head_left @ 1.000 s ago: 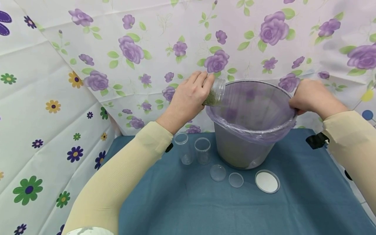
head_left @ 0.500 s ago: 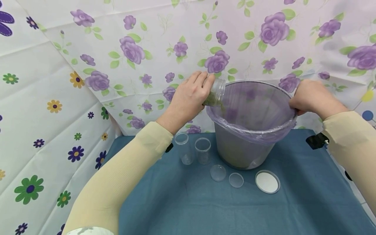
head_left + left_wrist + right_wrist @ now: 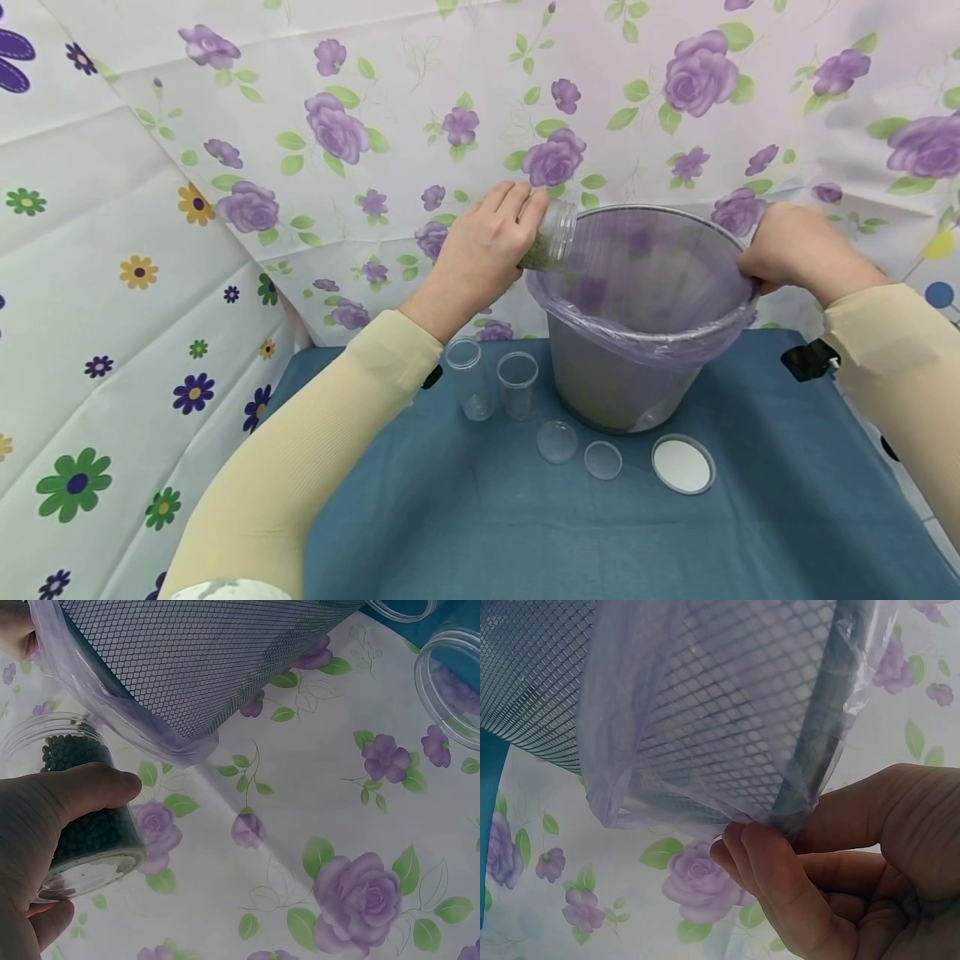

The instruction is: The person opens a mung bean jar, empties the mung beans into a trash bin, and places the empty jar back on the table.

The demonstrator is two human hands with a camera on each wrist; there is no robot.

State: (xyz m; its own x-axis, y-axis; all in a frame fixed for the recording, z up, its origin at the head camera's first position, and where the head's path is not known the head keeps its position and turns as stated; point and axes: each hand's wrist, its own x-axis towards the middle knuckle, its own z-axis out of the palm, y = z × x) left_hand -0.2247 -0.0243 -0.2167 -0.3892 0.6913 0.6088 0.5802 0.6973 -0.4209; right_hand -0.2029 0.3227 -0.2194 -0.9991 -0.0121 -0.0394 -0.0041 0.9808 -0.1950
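My left hand (image 3: 487,246) grips a clear jar (image 3: 558,225), its fingers curled round the side. The jar is tilted, its mouth at the left rim of a mesh trash bin (image 3: 615,375). Small dark-green beans (image 3: 94,832) fill part of the jar in the left wrist view. A thin purple bag (image 3: 637,329) lines the bin and folds over its rim. At the bin's right side, my right hand (image 3: 802,250) pinches the bagged rim between thumb and fingers, as the right wrist view also shows. The bin's bottom is hidden from above.
Two clear open jars, one tall (image 3: 471,383) and one shorter (image 3: 517,387), stand left of the bin on a blue cloth (image 3: 525,542). Two clear lids (image 3: 557,442) and a white-centred lid (image 3: 682,464) lie in front. Flowered sheeting (image 3: 420,100) hangs close behind.
Half a second ago some green beans were dropping from the jar's mouth into the bin; now hardly any show there. Both hands have stayed in place.
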